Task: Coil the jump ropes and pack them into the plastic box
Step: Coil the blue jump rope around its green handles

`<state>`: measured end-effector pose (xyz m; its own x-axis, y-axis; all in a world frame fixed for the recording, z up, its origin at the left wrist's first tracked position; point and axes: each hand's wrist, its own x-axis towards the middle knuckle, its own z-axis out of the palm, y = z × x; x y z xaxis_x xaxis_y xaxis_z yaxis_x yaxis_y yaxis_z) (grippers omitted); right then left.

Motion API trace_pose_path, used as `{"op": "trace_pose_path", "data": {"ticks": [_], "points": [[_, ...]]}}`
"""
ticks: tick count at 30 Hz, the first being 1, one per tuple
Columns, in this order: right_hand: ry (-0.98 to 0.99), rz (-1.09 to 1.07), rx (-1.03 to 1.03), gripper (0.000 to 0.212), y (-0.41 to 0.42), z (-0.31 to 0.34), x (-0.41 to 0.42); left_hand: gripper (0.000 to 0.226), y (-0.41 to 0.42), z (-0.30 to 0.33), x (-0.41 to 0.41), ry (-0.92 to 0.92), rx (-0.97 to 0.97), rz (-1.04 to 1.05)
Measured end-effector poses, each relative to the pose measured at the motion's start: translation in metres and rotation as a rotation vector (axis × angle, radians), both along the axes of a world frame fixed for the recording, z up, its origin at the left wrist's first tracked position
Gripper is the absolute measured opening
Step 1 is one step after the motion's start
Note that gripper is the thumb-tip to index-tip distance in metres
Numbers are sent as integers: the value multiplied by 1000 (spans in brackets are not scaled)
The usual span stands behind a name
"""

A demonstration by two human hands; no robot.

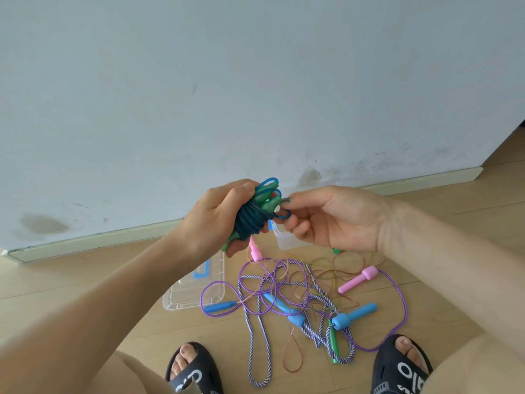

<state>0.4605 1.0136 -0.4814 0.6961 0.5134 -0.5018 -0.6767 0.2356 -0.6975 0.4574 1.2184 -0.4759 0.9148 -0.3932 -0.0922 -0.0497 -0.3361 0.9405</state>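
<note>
- A tangle of purple, striped and thin orange jump ropes (287,291) with pink and blue handles lies on the wooden floor (443,285), at 6 o'clock below the hands.
- The clear plastic lid (196,291) lies at 7 o'clock; the clear plastic box (285,240) shows partly, behind the right hand.
- The left hand (218,217) grips the coiled dark-blue rope with green handles (255,217).
- The right hand (335,220) pinches that rope's end loop at 3 o'clock of the coil.
- A white wall (255,81) closes off 12 o'clock; black sandals (196,371) stand at the near edge.
</note>
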Motion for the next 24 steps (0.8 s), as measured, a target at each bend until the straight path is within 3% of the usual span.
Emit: {"op": "trace_pose_path", "data": {"ticks": [5,11,24], "points": [[19,36,-18,23,1,-2,1,33,-2,-2,-3,-10,-52,10],[-22,47,-76,14,0,0,4,29,-4,-4,-2,-33,41,92],[-27,-208,-145,19,7,-6,9,27,-6,-11,-4,-124,176,69]]}}
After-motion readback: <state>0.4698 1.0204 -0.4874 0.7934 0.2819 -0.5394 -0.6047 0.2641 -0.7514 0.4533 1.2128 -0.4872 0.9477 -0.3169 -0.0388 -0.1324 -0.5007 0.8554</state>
